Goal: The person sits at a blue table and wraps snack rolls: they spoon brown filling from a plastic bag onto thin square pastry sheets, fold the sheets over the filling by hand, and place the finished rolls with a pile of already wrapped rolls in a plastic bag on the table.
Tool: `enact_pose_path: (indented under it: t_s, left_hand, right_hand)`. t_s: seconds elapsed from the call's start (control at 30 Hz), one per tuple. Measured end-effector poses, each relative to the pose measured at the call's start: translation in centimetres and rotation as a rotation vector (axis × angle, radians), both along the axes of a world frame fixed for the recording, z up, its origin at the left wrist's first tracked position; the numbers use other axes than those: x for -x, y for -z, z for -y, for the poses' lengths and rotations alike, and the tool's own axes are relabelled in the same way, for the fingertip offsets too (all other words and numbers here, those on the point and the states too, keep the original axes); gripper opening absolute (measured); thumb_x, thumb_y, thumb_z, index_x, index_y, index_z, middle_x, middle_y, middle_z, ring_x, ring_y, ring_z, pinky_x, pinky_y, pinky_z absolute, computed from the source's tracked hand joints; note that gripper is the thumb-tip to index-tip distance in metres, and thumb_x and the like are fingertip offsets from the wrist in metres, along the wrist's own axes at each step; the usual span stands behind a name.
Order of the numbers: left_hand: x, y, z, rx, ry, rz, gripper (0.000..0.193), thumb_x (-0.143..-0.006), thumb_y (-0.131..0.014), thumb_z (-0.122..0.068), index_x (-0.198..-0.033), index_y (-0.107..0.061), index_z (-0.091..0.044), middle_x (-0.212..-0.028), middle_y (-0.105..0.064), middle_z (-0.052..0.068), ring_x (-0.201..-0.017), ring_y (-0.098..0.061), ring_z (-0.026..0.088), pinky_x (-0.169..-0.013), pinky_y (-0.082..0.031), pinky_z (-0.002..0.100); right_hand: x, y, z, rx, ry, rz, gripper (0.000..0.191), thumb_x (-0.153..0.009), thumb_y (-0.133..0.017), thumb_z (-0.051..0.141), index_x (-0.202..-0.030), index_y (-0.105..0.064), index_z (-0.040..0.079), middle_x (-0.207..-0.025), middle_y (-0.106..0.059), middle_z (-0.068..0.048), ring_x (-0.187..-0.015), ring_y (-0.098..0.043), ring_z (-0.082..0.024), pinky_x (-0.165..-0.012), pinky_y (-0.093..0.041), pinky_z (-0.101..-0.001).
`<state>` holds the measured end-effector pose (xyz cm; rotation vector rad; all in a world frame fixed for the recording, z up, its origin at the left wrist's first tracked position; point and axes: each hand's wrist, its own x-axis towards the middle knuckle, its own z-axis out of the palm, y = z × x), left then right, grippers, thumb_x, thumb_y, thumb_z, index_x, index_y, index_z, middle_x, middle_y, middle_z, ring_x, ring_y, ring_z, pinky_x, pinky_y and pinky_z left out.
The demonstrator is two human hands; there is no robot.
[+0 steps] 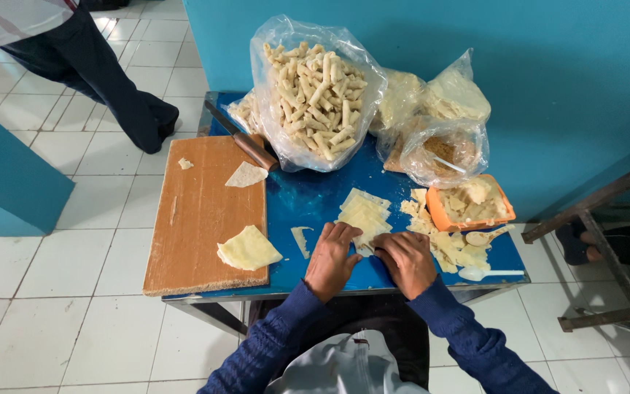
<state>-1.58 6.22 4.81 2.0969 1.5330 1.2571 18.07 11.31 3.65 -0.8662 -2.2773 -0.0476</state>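
Both hands press fingers-down on a pale wrapper [364,248] at the blue table's [308,201] near edge; the left hand [332,259] and right hand [406,261] lie flat, nothing clasped, the wrapper between their fingertips; just beyond sits a wrapper stack [363,211]; farther beyond, a clear bag [315,91] bulges with rolls; right of the grip, an orange tub [471,208] holds scraps; left lies a board [202,219].
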Motion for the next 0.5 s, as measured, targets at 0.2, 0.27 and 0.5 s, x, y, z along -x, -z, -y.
enact_pose_path:
  t_s: [0.2, 0.27, 0.5]
  left_hand:
    - [0.21, 0.43, -0.21, 0.014, 0.032, -0.009, 0.044, -0.073, -0.081, -0.001, -0.114, -0.066, 0.001, -0.113, -0.061, 0.015, -0.107, -0.055, 0.036, -0.092, -0.046, 0.044]
    - [0.19, 0.47, -0.28, 0.012, 0.033, -0.014, 0.043, -0.073, -0.080, -0.001, -0.113, -0.066, 0.002, -0.113, -0.060, 0.015, -0.108, -0.055, 0.036, -0.093, -0.047, 0.043]
    - [0.13, -0.21, -0.22, 0.007, 0.044, -0.039, 0.043, -0.072, -0.081, -0.002, -0.111, -0.065, 0.003, -0.112, -0.059, 0.015, -0.107, -0.055, 0.035, -0.094, -0.048, 0.042]
  right_hand:
    - [-0.13, -0.09, -0.10, 0.030, -0.007, 0.022, 0.020, -0.086, -0.075, 0.014, -0.105, -0.070, 0.012, -0.100, -0.072, 0.001, -0.100, -0.065, -0.020, -0.089, -0.039, -0.0404]
    - [-0.12, -0.17, -0.20, 0.010, -0.017, 0.038, 0.021, -0.086, -0.075, 0.013, -0.107, -0.070, 0.013, -0.101, -0.072, 0.001, -0.099, -0.065, -0.019, -0.089, -0.038, -0.0405]
    - [0.11, -0.13, -0.77, -0.026, -0.027, 0.062, 0.014, -0.086, -0.073, 0.011, -0.100, -0.072, 0.014, -0.101, -0.073, 0.001, -0.094, -0.065, -0.018, -0.086, -0.036, -0.0412]
